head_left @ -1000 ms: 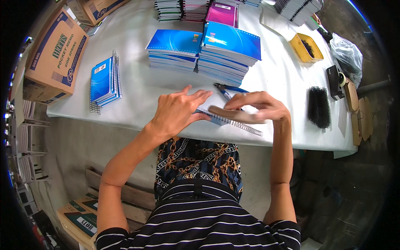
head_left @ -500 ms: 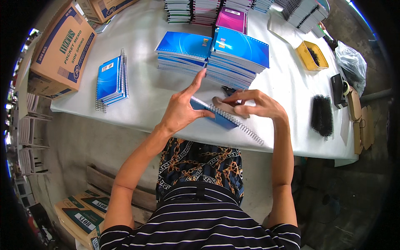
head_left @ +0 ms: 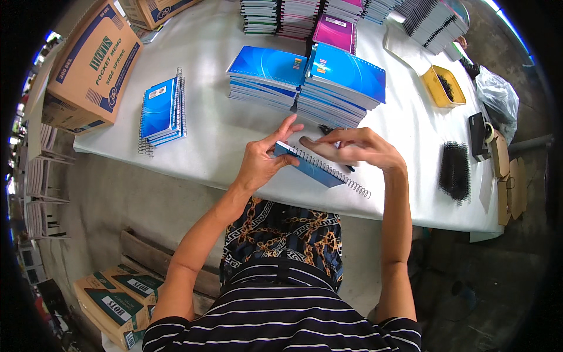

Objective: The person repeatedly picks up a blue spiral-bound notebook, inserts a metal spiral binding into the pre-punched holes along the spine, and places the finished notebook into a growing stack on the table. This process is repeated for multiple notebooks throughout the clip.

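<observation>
My left hand [head_left: 261,157] is closed on the left end of a blue notebook [head_left: 316,171], its thumb on the cover and its fingers behind. The notebook stands tilted on its edge at the table's front, bound edge up. A silver wire coil [head_left: 356,189] runs through the holes along that edge, and its loose end sticks out past the right corner. My right hand [head_left: 366,146] is just behind the coil, fingers bent together around a grey-brown piece [head_left: 307,142] that I cannot make out. Partly hidden under it lies a dark tool [head_left: 324,128].
Two stacks of blue notebooks [head_left: 267,66] stand behind my hands. Coil-bound blue notebooks [head_left: 159,111] lie at left, by a cardboard box [head_left: 94,70]. To the right are a yellow tray [head_left: 433,88], black coils [head_left: 454,170] and a tape dispenser [head_left: 478,136]. More bound stacks [head_left: 299,20] stand farther back.
The coil now reaches farther left along the notebook's edge, and less of it sticks out at the right. The notebook stands more upright. My left fingers have curled in.
</observation>
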A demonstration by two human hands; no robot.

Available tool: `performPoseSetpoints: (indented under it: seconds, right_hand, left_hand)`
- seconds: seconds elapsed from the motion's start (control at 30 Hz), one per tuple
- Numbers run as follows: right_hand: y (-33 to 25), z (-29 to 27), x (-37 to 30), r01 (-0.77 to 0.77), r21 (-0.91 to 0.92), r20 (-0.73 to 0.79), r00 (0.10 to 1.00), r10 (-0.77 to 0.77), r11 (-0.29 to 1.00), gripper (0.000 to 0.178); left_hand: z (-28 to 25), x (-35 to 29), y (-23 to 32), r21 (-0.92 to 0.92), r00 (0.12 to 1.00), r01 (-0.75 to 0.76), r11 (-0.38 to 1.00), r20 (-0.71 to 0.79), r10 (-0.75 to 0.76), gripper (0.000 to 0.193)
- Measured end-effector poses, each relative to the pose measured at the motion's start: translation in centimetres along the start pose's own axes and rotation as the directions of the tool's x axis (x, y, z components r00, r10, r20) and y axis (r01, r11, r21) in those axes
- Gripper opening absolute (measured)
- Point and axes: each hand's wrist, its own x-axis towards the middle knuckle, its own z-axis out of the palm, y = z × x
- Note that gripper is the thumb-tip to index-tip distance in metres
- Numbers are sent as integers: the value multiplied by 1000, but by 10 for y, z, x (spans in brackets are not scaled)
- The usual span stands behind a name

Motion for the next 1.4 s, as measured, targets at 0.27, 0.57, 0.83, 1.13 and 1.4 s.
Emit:
performPoseSetpoints:
  seconds: [0.27, 0.57, 0.83, 1.13, 1.4]
  right_hand:
    - [-6, 0, 3, 37, 48, -18, 999, -36, 998, 59]
    - [-9, -9, -33, -43, -136, -184, 983, 18, 990, 67]
    - [1, -7, -93, -581, -609, -725, 684, -81, 540, 38]
    - [44, 101, -15, -518, -667, -706, 668, -233, 536, 56]
    - [-34, 147, -43, -196, -423, -585, 805, -101, 885, 38]
  left_hand:
    - [1, 1, -4, -26, 999, -22, 999, -27, 22, 94]
    - [-10, 4, -5, -109, 993, -22, 994, 111, 34, 84]
    - [-20, 6, 31, -35, 953, 130, 991, 281, -115, 57]
    - [-20, -48, 27, 926, 956, -232, 298, 161, 245, 57]
    - [-1, -52, 10, 931, 959, -82, 357, -24, 283, 61]
